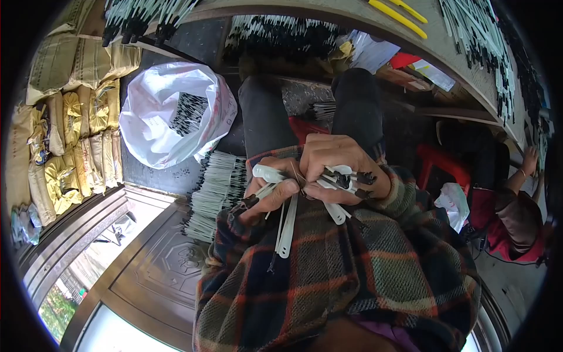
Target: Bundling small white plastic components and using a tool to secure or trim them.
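Note:
Above my lap, my two hands meet with closed fingers. My left hand (271,186) grips white strips (287,232) with rounded, holed ends; some hang below the fingers and a dark tip pokes out at the side. My right hand (337,155) is closed around more white strips (337,214), with several black ends (365,178) sticking out toward the right wrist. A thin line, perhaps a wire or thread, shows between the thumbs. What exactly the fingertips pinch is hidden.
A white sack (141,111) holding black-and-white pieces stands at left, above a stack of white strip bundles (217,188). Brown packages (88,117) line the far left. The bench (404,41) ahead carries strips and yellow-handled pliers (399,17). Another person's arm (519,179) is at right.

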### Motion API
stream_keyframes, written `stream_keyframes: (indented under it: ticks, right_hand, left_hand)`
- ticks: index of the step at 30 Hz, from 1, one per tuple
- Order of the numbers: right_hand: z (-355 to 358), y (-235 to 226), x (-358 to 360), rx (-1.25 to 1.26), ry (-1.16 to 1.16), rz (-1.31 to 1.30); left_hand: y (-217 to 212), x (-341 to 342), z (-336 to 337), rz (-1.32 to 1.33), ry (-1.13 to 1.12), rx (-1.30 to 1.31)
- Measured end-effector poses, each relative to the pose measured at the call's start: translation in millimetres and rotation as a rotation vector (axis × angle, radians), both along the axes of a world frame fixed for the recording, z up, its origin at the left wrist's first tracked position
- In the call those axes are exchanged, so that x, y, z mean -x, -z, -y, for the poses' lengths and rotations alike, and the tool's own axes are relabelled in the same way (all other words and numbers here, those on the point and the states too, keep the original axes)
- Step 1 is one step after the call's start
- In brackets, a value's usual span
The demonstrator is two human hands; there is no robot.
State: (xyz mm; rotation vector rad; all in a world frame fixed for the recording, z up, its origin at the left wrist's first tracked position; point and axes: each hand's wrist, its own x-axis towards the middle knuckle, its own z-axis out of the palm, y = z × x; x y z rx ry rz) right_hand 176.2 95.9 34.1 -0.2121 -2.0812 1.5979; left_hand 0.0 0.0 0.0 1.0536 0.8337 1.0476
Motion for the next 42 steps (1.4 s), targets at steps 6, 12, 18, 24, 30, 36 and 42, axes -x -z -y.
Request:
stream_keyframes:
  ticks: [6, 12, 18, 24, 30, 36, 42]
  right_hand:
    - [13, -4, 1, 0.505, 0.314, 0.034]
    - [-1, -12, -4, 0.279, 0.276, -0.008]
    - [-3, -4, 6, 0.098, 0.257, 0.178]
    - [-9, -5, 2, 0.078, 0.346, 0.211]
    - [-19, -9, 4, 0.134, 0.327, 0.343]
    - [-73, -44, -1, 0.178, -0.042, 0.405]
    - [-252, -70, -11, -0.088, 0.036, 0.311]
  left_hand:
    - [-18, -2, -6, 0.08, -0.056, 0.045]
    - [-24, -5, -12, 0.112, -0.094, 0.192]
    - [-17, 7, -22, 0.198, -0.074, 0.028]
    - [-19, 5, -17, 0.05, -0.09, 0.034]
    - [-21, -10, -20, -0.245, -0.389, 0.2]
    - [-16, 10, -44, 0.1, -0.348, 0.272]
    - [-8, 32, -53, 0.174, -0.334, 0.252]
